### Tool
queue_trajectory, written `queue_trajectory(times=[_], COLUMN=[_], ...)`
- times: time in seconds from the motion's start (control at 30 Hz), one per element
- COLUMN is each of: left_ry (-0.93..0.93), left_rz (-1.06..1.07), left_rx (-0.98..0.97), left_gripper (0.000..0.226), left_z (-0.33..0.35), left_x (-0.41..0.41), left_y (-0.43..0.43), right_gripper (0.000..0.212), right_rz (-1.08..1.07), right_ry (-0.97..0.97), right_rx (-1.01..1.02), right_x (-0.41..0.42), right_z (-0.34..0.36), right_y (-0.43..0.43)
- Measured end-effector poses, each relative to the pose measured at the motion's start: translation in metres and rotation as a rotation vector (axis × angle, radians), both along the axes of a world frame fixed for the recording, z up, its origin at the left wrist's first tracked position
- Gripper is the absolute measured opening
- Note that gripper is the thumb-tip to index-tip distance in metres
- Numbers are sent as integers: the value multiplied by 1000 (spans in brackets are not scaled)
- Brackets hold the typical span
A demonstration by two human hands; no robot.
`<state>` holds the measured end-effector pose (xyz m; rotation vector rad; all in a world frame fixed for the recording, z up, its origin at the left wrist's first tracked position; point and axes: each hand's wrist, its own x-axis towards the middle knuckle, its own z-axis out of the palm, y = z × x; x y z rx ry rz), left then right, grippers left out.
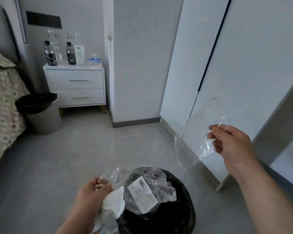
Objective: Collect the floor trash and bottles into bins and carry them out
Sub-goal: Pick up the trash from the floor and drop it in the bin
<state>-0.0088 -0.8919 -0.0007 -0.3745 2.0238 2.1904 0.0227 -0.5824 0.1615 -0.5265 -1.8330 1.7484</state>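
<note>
- Two hands are busy: our left hand point(93, 190) grips a tissue point(114, 201) and a labelled bag point(142, 193) over the bin point(192, 215). Our right hand point(232, 142) pinches clear film point(208, 115), up and right of the bin.
- Risk: the film is light, so if we release it off-centre it likely drifts to the floor point(74, 157).
- Risk: the bag sits high in the bin mouth and may slide over the rim.

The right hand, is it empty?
No, the right hand pinches a crinkled clear plastic wrapper between its thumb and fingers, held up in the air.
</note>
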Motion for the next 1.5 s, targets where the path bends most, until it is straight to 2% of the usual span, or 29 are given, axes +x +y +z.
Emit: queue_trajectory(times=[0.17, 0.33, 0.5, 0.57, 0.6, 0.67, 0.77, 0.83, 0.93, 1.0, 1.1, 1.2, 1.27, 1.37, 1.5], left_ry=[-92, -210, -244, -330, -360, -305, -56, 58, 104, 150, 228, 244, 249, 265, 279], left_rz=[-84, -65, -104, -206, -259, -346, -380, -418, -704, -745, -658, -633, -618, -597, -567], left_rx=[-251, -327, -355, -216, -138, -141, -453, -647, -848, -869, -818, -758, -750, -750, -691], left_gripper=[12, 18, 18, 56, 66, 66, 63, 67, 97, 102, 96, 96, 98, 101, 103], left_z=[-45, -57, -61, -60, -59, -55, -56, -63, -75, -82, -94, -103, -108, -116, -123], left_x=[6, 3, 1, 1, 3, 9, 17, 19, 25, 28, 27, 29, 30, 32, 33], left_y=[72, 101, 102, 98, 95, 86, 61, 44, 33, 32, 30, 28, 27, 26, 23], right_gripper=[14, 13, 15, 14, 14, 13, 13, 14, 14, 21, 37, 65, 79, 91, 100], right_rz=[22, 58, 86, 95, 102, 126, 189, 257, 379, 443, 620, 933, 1056, 1099, 1103], right_ry=[-35, -73, -101, -107, -111, -126, -176, -258, -464, -542, -573, -771, -951, -1199, -1334], right_rx=[-10, -13, 0, -1, 1, 12, 43, 145, 470, 686, 998, 1069, 1098, 943, 888], right_x=[0, -2, -6, -8, -8, -9, -11, -10, -9, -7, -1, 3, -2, -13, -23], right_z=[-21, -37, -46, -47, -48, -51, -62, -75, -107, -134, -179, -222, -244, -270, -297], right_y=[9, 9, 6, 4, 2, -2, -9, -13, -23, -34, -55, -73, -80, -85, -88])
